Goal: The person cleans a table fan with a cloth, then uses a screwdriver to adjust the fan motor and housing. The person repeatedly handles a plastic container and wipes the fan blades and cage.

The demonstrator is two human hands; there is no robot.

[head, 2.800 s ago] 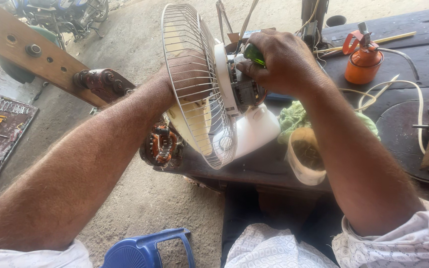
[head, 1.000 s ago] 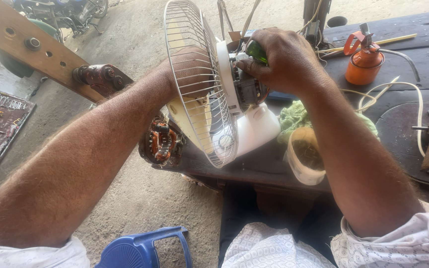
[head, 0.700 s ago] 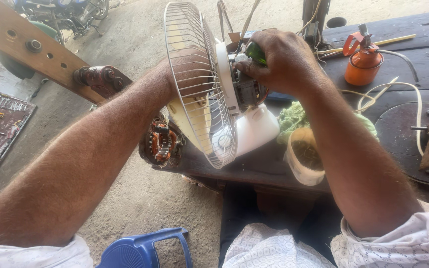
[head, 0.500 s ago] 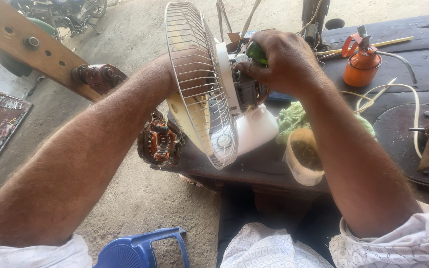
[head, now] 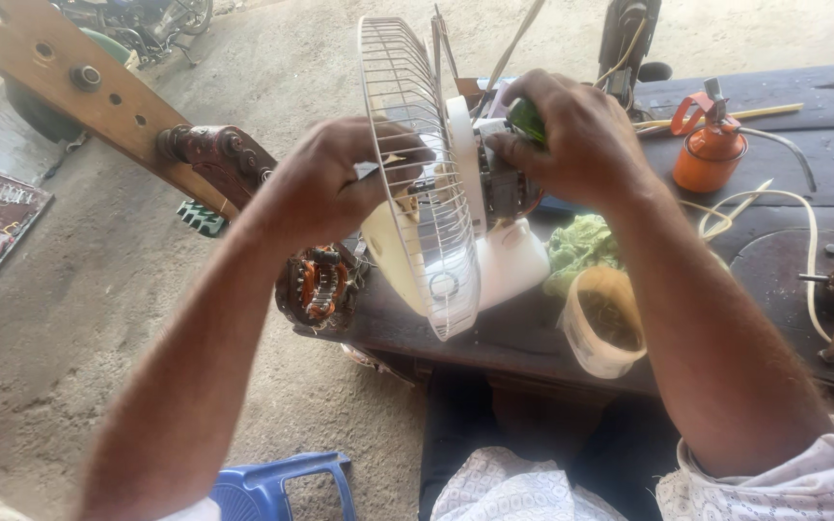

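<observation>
Two grips: left hand [head: 335,183] pinches the light, springy fan grille [head: 417,174]; right hand [head: 571,135] clamps a green-handled screwdriver [head: 525,120].

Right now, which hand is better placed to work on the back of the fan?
Probably the right hand: it already sits at the fan's motor, gripping a green-handled tool. The left hand is at the front wire grille.

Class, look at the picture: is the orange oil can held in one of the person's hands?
No. The orange oil can stands alone on the dark table, while the right hand and left hand are on the fan.
</observation>
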